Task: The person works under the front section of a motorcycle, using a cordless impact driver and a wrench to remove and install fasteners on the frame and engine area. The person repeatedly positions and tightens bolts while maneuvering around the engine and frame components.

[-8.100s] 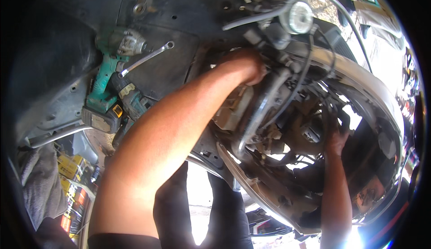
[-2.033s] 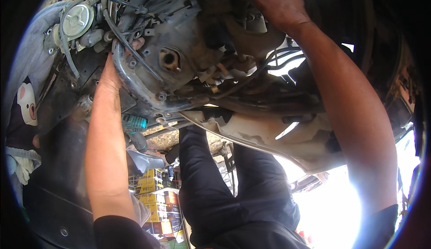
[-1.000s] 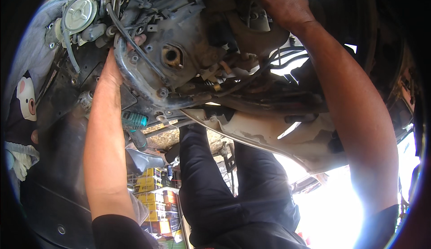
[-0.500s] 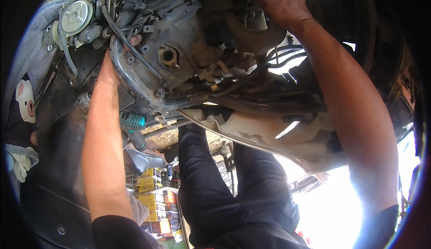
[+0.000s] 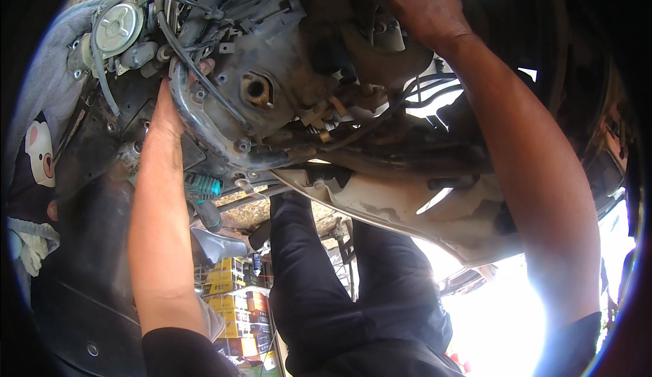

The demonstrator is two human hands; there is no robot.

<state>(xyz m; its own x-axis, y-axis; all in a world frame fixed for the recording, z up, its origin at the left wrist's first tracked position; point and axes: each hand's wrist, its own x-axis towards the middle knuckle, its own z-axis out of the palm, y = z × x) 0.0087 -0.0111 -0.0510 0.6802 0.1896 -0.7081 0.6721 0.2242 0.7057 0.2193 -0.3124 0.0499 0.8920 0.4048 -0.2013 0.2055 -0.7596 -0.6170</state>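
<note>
A scooter-like vehicle with its body panels off shows a dusty grey metal cover (image 5: 278,85) with a round hole (image 5: 257,90). My left hand (image 5: 166,109) reaches under the curved dark frame tube (image 5: 197,115) at the cover's left side. Its fingertips come out on the tube's far side, so the hand is wrapped round it; the thumb is hidden. At the top edge, my right hand (image 5: 428,10) is bent down over the dark upper part of the vehicle. Its fingers are curled and lie in shadow, and what they grip cannot be made out.
Black cables (image 5: 197,81) cross the frame, and a round metal-capped part (image 5: 117,27) sits at the upper left. A teal-and-black tool (image 5: 202,185) lies beside my left forearm. Below are a pale body panel (image 5: 407,204), stacked yellow boxes (image 5: 227,278) and my dark-trousered legs (image 5: 305,268).
The whole view has shifted very slightly, and my left forearm sits a little farther right. Both hands keep their places on the vehicle.
</note>
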